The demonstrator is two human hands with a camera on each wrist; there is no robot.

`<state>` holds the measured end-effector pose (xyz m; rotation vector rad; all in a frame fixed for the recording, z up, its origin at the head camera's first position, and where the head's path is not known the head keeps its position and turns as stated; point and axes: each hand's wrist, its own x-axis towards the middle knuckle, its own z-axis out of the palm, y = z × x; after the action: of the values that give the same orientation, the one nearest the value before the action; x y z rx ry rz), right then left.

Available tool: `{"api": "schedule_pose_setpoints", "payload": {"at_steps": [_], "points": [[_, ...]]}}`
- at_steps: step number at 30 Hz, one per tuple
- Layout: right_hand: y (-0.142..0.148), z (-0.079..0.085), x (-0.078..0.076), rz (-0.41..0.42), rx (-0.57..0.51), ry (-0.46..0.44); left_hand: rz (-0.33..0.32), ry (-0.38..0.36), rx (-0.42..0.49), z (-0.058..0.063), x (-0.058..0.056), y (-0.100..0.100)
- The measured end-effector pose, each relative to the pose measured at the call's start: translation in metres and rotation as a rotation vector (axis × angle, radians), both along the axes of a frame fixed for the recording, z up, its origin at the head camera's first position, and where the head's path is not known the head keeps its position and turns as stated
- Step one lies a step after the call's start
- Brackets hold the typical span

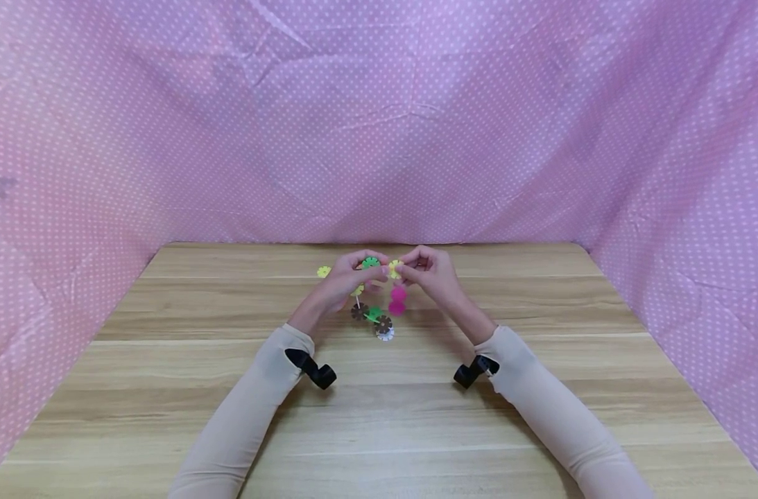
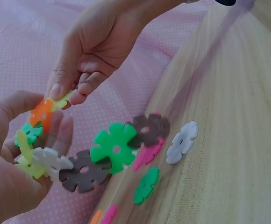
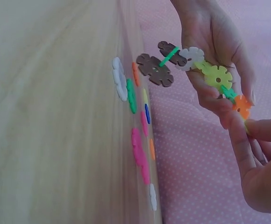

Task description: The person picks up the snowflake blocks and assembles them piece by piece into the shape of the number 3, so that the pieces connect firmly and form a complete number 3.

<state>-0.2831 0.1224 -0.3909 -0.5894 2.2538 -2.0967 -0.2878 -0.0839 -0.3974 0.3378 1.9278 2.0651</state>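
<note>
A chain of slotted, flower-shaped plastic discs (image 2: 114, 148) hangs from my left hand (image 1: 341, 283) above the table. It runs through brown, green, brown, white, yellow and small green pieces to an orange disc (image 3: 241, 107) at the upper end. My left hand holds the chain near that end, its fingers around the orange and green pieces. My right hand (image 1: 436, 276) pinches a yellow disc (image 1: 396, 268) between thumb and fingers, right at the orange disc's edge. Fingers partly hide where the yellow and orange discs meet.
Loose discs lie on the wooden table (image 1: 391, 430) below the hands: a white disc (image 2: 182, 142), a green disc (image 2: 146, 185), pink discs (image 1: 397, 301) and several others. One yellow disc (image 1: 324, 272) lies left of the left hand. Pink dotted cloth (image 1: 379, 138) surrounds the table.
</note>
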Motion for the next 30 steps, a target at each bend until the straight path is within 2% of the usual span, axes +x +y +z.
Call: {"api": "schedule_pose_setpoints", "payload": {"at_steps": [6,12,19,24,27,30], "points": [[-0.003,-0.002,-0.001,-0.022,-0.017,-0.061,-0.1,0.035,-0.09,-0.001,-0.001,-0.005],[-0.004,-0.004,-0.002,0.01,-0.012,-0.137,-0.135,0.007,-0.13,-0.002,-0.003,-0.01],[0.0,-0.001,-0.005,0.046,0.103,-0.193,-0.107,-0.006,-0.155,-0.002,-0.005,-0.017],[0.004,0.003,-0.004,0.069,0.218,-0.205,-0.075,-0.006,-0.139,0.001,-0.006,-0.023],[0.007,0.002,-0.003,0.102,0.292,-0.179,-0.062,-0.009,-0.123,0.005,-0.006,-0.025],[0.009,-0.003,-0.001,0.17,0.363,-0.177,-0.045,-0.024,-0.112,0.008,-0.006,-0.026]]}}
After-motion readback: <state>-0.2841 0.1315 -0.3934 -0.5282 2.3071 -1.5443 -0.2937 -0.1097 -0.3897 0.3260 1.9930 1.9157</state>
